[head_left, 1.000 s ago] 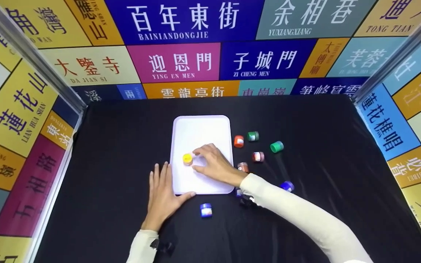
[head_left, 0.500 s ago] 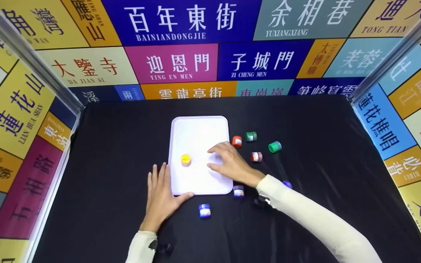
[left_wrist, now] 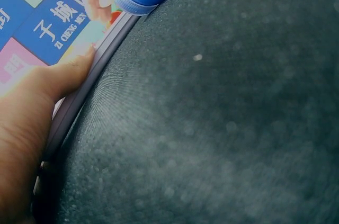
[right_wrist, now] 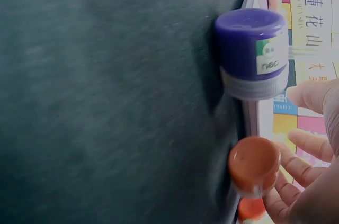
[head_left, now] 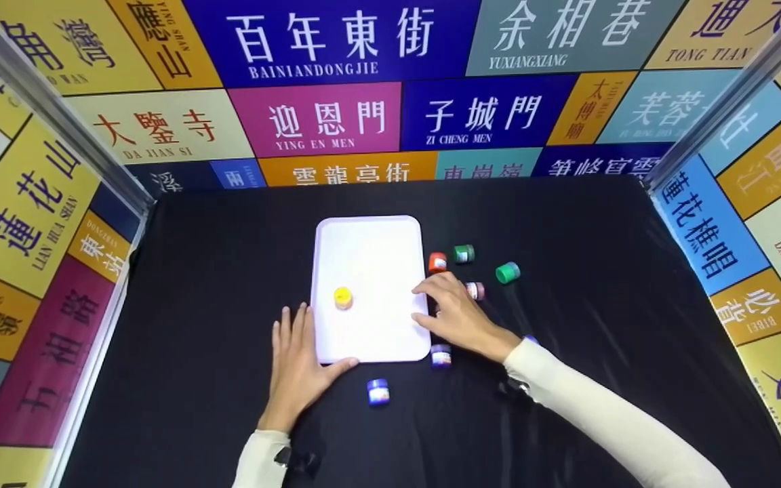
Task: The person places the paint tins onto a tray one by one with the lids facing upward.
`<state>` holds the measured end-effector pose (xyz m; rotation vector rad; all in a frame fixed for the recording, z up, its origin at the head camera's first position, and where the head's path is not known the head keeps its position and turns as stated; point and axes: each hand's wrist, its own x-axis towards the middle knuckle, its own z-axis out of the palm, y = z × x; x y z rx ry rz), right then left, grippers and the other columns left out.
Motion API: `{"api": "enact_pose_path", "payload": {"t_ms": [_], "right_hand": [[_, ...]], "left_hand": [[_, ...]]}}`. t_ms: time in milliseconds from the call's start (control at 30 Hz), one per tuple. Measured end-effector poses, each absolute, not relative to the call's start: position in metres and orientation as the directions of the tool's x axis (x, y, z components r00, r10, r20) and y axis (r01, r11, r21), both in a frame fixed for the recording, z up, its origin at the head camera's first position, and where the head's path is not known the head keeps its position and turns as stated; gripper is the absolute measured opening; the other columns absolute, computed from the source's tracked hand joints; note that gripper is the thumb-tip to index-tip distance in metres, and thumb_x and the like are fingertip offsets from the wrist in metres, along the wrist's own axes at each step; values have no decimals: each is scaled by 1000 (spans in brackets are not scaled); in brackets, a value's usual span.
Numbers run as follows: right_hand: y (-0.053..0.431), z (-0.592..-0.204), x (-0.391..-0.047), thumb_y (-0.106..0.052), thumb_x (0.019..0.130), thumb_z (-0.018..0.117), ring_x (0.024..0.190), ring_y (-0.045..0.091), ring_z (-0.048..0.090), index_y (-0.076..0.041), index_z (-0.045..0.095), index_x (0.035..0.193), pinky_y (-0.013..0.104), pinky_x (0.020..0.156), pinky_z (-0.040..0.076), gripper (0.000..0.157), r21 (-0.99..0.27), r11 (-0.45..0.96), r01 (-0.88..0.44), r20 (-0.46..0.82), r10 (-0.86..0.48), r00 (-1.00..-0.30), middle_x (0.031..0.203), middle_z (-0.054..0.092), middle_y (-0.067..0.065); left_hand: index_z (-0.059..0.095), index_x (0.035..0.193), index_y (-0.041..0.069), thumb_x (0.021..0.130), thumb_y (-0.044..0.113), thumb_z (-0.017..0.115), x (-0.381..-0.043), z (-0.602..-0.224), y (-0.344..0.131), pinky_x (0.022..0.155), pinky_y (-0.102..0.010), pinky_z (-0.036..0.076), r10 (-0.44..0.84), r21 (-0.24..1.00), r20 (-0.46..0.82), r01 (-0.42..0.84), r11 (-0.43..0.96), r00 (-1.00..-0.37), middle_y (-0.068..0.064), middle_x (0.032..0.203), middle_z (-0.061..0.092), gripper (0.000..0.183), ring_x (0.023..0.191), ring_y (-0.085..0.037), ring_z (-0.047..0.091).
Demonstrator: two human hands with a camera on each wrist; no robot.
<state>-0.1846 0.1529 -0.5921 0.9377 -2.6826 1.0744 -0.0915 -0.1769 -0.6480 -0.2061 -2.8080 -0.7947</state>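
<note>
A white tray point(head_left: 370, 237) lies on the black cloth, with a small yellow paint jar point(head_left: 343, 298) upright on it. My left hand point(head_left: 297, 369) rests at the tray's lower left corner, fingers straight along the left side, thumb at the front edge. Over the tray's right edge is my right hand point(head_left: 462, 315), thumb and fingers parted. The right wrist view has an orange-brown paint jar point(right_wrist: 254, 163) close beside its fingers; the head view mostly hides that jar under the hand. Nearer the front, a purple paint jar point(head_left: 441, 356) stands by the tray's right edge.
A blue jar point(head_left: 377, 392) is in front of the tray. Right of it lie an orange-red jar point(head_left: 437, 262), two green jars point(head_left: 464, 254), a partly covered dark red jar point(head_left: 476, 291) and a mostly hidden blue jar point(head_left: 531, 339). Printed panels point(head_left: 323, 115) wall the back and sides.
My right hand has let go of the yellow jar, leaving it on the tray, and moved right to the tray's right edge. The left hand stays at the tray.
</note>
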Motion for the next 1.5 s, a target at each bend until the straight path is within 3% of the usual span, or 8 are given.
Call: {"api": "enact_pose_path", "payload": {"t_ms": [300, 600, 933, 1267, 1500], "right_hand": [[186, -590, -178, -15, 89, 91, 122, 29, 60, -2, 77, 124, 48, 102, 53, 40, -639, 560, -527, 320, -430, -844, 127, 73, 8], [203, -591, -176, -17, 90, 91, 135, 38, 55, 0, 77, 124, 51, 117, 46, 41, -640, 574, -512, 322, -405, -856, 132, 72, 18], [208, -597, -170, -19, 92, 91, 142, 40, 51, -1, 78, 125, 54, 120, 44, 40, -658, 594, -464, 287, -371, -883, 129, 74, 14], [203, -603, -170, -19, 93, 89, 145, 43, 49, -2, 77, 124, 59, 123, 39, 37, -624, 611, -488, 290, -398, -870, 129, 73, 14], [202, -604, -165, -19, 95, 89, 145, 45, 50, -3, 78, 124, 60, 122, 42, 36, -541, 618, -570, 361, -441, -822, 126, 73, 12]], "left_hand": [[32, 169, -6, 79, 78, 83, -93, -648, -173, 136, -65, 5, 87, 507, 228, 194, 840, -970, -28, 176, 32, 134, 167, -52, 13], [34, 168, -7, 79, 76, 84, -91, -648, -177, 135, -66, 7, 82, 496, 242, 196, 846, -967, -28, 176, 32, 132, 166, -54, 14], [34, 168, -7, 79, 76, 84, -90, -648, -178, 135, -66, 6, 86, 491, 227, 190, 850, -970, -28, 176, 30, 132, 166, -53, 13], [34, 167, -8, 79, 76, 84, -89, -650, -176, 135, -67, 8, 87, 492, 230, 193, 849, -969, -29, 176, 31, 131, 166, -54, 14], [35, 167, -8, 79, 74, 85, -90, -649, -176, 135, -66, 8, 86, 496, 248, 203, 844, -965, -29, 175, 32, 130, 165, -54, 15]]}}
